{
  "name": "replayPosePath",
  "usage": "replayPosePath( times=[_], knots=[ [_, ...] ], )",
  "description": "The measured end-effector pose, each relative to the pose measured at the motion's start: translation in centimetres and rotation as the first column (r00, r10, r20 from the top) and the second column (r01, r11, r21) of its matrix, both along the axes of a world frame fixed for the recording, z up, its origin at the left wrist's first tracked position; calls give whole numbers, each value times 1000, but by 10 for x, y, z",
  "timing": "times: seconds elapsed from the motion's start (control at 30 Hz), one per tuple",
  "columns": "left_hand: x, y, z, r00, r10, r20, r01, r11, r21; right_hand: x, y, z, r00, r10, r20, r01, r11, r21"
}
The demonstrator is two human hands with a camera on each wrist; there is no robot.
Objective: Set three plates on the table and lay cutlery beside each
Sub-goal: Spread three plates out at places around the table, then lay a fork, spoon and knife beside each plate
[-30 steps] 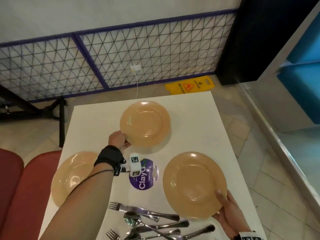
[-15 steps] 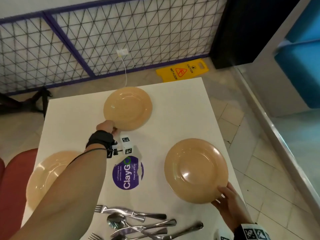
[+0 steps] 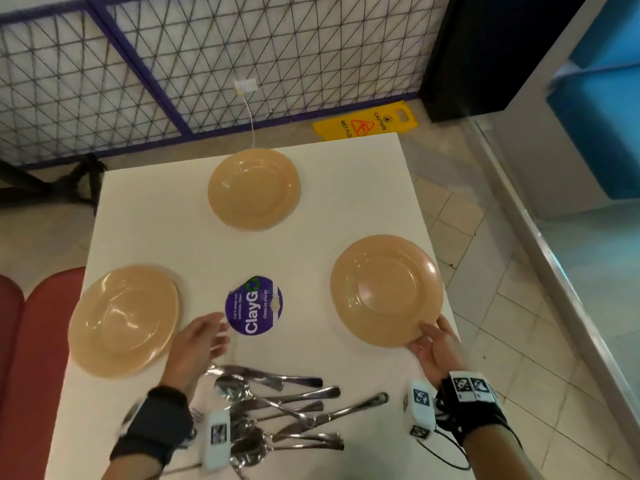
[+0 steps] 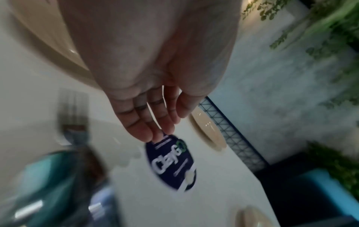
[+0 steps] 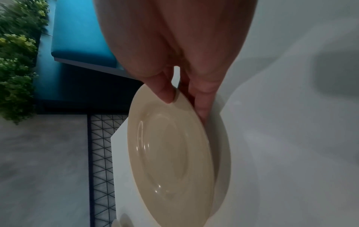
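Note:
Three tan plates lie on the white table (image 3: 346, 188): a far plate (image 3: 254, 188), a left plate (image 3: 123, 318) and a right plate (image 3: 386, 289). My right hand (image 3: 431, 344) pinches the near rim of the right plate (image 5: 170, 147), thumb on top and fingers (image 5: 204, 104) underneath. My left hand (image 3: 201, 341) hovers empty between the left plate and the purple sticker, fingers (image 4: 155, 122) straight and relaxed. A pile of forks, spoons and knives (image 3: 273, 407) lies at the near edge, just behind my left wrist.
A round purple "ClayGo" sticker (image 3: 254, 310) sits at the table's middle. A red seat (image 3: 31, 358) borders the left edge. Beyond the far edge are a mesh fence (image 3: 242, 57) and a yellow wet-floor sign (image 3: 363, 124). Tiled floor lies to the right.
My left hand let go of the far plate and drew back toward me, past the sticker. My right hand kept hold of the right plate's rim.

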State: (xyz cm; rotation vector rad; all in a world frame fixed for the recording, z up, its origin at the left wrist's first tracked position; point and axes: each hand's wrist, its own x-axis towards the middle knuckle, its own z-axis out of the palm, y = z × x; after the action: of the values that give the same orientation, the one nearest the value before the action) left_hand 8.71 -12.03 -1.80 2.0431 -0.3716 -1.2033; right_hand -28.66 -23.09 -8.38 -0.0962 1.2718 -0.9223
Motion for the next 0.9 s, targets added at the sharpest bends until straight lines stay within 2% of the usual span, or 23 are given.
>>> replayPosePath(
  times=[0.17,0.33,0.4,0.47,0.5,0.53,0.6,0.63,0.67,0.73,0.8,0.83,0.9],
  knots=[
    [-22,102,-11,976,-160,149,147,984,96,-5,9,0,992,-6,-130,11,999,39],
    [-31,165,-13,934,-276,229,237,954,183,-7,34,8,971,74,-226,-64,996,54],
    [-31,179,-14,914,-303,270,255,946,199,-5,49,14,942,130,-309,-115,991,67],
    [-33,188,-14,895,-325,304,270,940,210,4,67,17,874,232,-427,-219,972,79],
    [-34,191,-15,888,-335,315,276,936,220,11,76,18,806,306,-506,-312,947,76],
    [-35,193,-17,882,-344,322,280,932,228,20,86,20,702,390,-596,-441,895,67],
    [-33,196,-23,880,-348,324,284,931,228,43,105,23,447,506,-738,-702,709,61],
    [-31,196,-26,881,-345,323,284,933,222,57,112,26,345,527,-777,-797,602,55],
    [-29,196,-29,882,-342,324,284,935,215,72,119,26,272,532,-802,-864,502,41],
    [-24,195,-32,872,-359,334,305,930,205,103,127,26,131,506,-853,-944,325,48],
    [-18,196,-35,849,-403,343,352,914,202,132,131,22,-48,423,-905,-980,154,124],
    [-16,199,-36,837,-428,340,377,903,207,144,132,19,-131,368,-921,-981,89,175],
    [-9,208,-38,818,-478,320,425,877,222,166,131,12,-268,267,-926,-959,20,283]
  ],
)
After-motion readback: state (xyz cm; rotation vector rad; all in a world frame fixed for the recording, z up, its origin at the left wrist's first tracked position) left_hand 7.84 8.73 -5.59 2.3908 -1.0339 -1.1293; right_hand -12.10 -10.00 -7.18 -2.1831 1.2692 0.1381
